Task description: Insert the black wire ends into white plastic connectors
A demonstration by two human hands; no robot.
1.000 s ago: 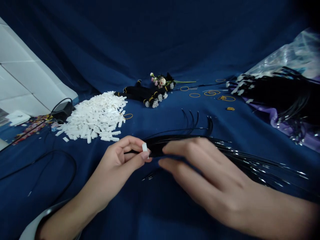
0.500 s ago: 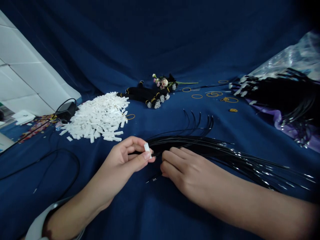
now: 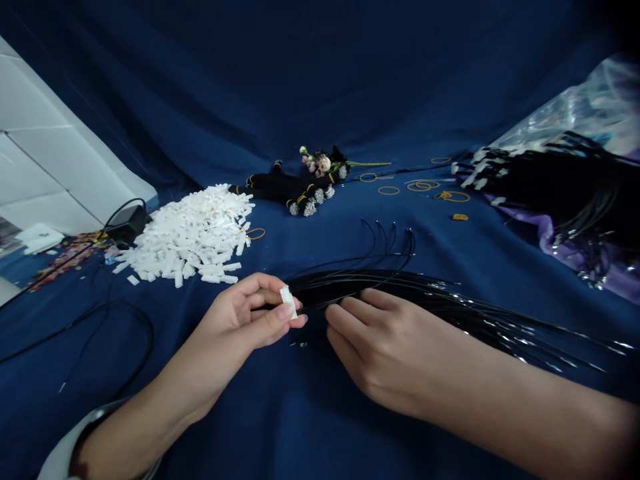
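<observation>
My left hand (image 3: 260, 310) pinches a small white plastic connector housing (image 3: 289, 302) upright between thumb and fingers. My right hand (image 3: 373, 340) is closed just to the right, its fingertips turned down and partly hidden, at a thin black wire (image 3: 317, 307) that runs between the two hands. Behind both hands lies a bundle of black wires (image 3: 425, 283) with shiny metal tips, fanning out to the right. A tiny metal wire tip (image 3: 303, 345) shows over the cloth left of my right fingers.
A heap of white connector housings (image 3: 193, 233) lies at left, by a black adapter (image 3: 129, 223) and cable. Farther back are black bundles with silvery ends (image 3: 280, 187), artificial flowers (image 3: 323, 163) and rubber bands (image 3: 423, 186). More black wires with white ends (image 3: 555, 173) lie at right.
My right hand has shifted slightly relative to the wires, and the loose metal tip beside it sits a little higher. My left hand still holds the connector housing. The view has turned slightly.
</observation>
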